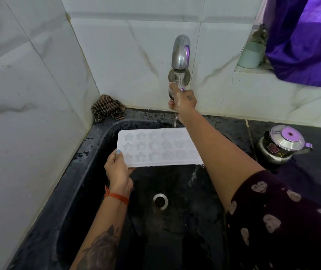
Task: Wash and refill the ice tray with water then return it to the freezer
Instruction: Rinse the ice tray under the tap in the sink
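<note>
A white ice tray (155, 148) with star and flower shaped cells is held level over the black sink (97, 137). My left hand (117, 169) grips its near left corner, thumb on top. My right hand (182, 100) reaches up to the wall under the steel tap (181, 52) and is closed around the tap's handle, which it mostly hides. Water runs from the spout over my right hand and falls behind the tray's far edge. My right forearm crosses over the tray's right end.
A drain (160, 201) sits in the wet sink floor. A striped cloth (107, 109) is bunched in the back left corner. A steel kettle (283, 146) stands on the dark counter at right. A pale green pot (251, 55) and purple cloth (307, 39) are on the ledge.
</note>
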The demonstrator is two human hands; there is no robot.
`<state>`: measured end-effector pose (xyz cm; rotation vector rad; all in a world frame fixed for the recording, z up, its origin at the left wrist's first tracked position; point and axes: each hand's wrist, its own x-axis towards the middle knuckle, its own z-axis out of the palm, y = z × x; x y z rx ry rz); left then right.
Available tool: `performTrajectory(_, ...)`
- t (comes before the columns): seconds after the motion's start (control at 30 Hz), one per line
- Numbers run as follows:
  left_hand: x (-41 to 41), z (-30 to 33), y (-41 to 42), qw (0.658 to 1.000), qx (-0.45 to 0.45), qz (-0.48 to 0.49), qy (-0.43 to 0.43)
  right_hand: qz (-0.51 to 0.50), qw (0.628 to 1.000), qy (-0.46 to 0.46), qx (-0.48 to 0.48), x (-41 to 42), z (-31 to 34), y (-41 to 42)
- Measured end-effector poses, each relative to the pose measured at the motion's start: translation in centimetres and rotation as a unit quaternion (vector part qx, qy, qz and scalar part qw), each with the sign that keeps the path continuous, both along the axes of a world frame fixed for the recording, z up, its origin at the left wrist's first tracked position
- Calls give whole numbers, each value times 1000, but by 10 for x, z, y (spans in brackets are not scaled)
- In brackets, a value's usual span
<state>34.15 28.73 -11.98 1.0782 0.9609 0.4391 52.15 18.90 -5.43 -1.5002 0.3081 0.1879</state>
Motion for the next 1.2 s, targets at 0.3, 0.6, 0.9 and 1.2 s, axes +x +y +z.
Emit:
performTrajectory(0.3,-4,3,-2,1000,-3,10,4,90,992,-8,-91,-20,7,-37)
performTrajectory(0.6,-18,6,-6,1000,-4,6,4,90,934,-110,-327,-92,-35,-89)
performTrajectory(0.9,-41,18,-12,1000,2,1,-5,232,890,-62,-387,-133,-35,-109)
performTrajectory(1.2,-62,35,-12,998,-10,-52,-20,234,889,-48,-391,-151,-22,-115)
